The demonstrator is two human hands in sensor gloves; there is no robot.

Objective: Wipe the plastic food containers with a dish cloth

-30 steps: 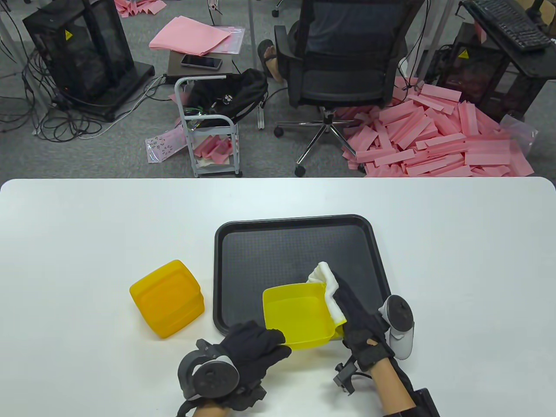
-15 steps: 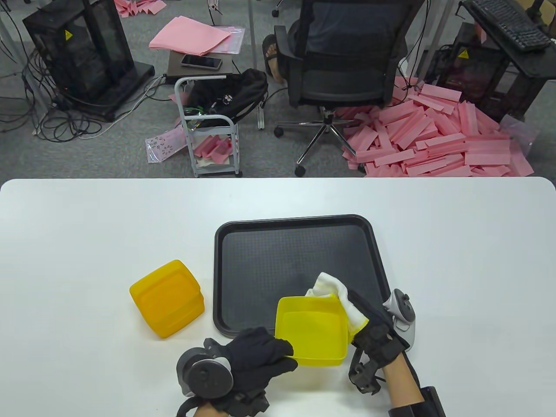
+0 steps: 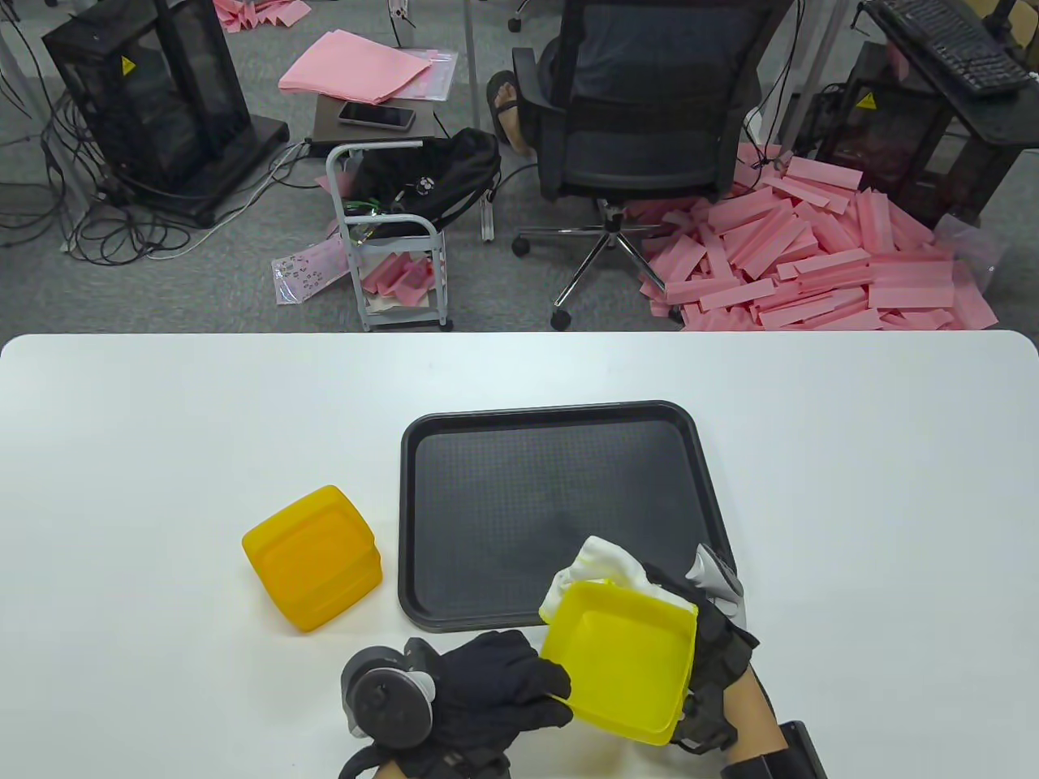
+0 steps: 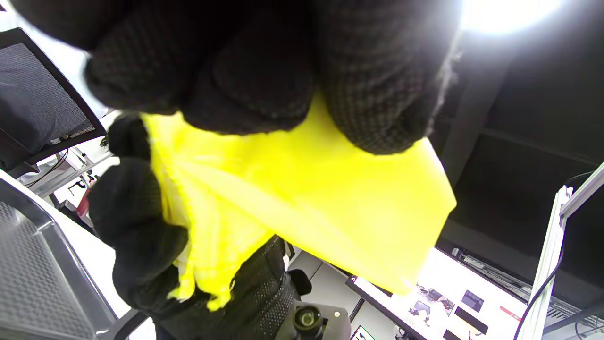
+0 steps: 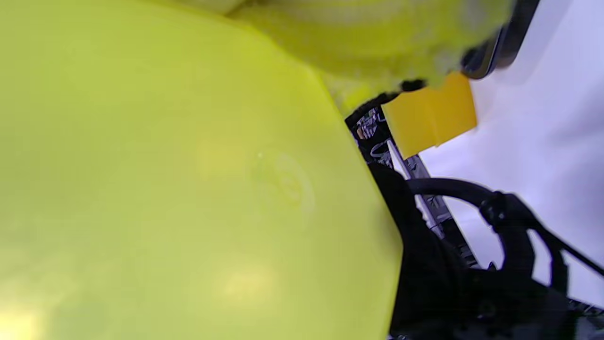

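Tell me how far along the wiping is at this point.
Nothing looks finished. In hand: the left hand grips the yellow container above the table while the right hand holds the cloth against its far side. Left: the orange container, upside down beside the tray, and untouched.

The tray (image 3: pixel 487 454) lies bare over its far and left parts, and white surface (image 3: pixel 877 487) spreads wide to its right and beyond. Left of the tray sits an orange container (image 3: pixel 312 558), with open surface past it. At the near edge both hands (image 3: pixel 503 690) and the yellow container (image 3: pixel 621 661) crowd the tray's near right corner.
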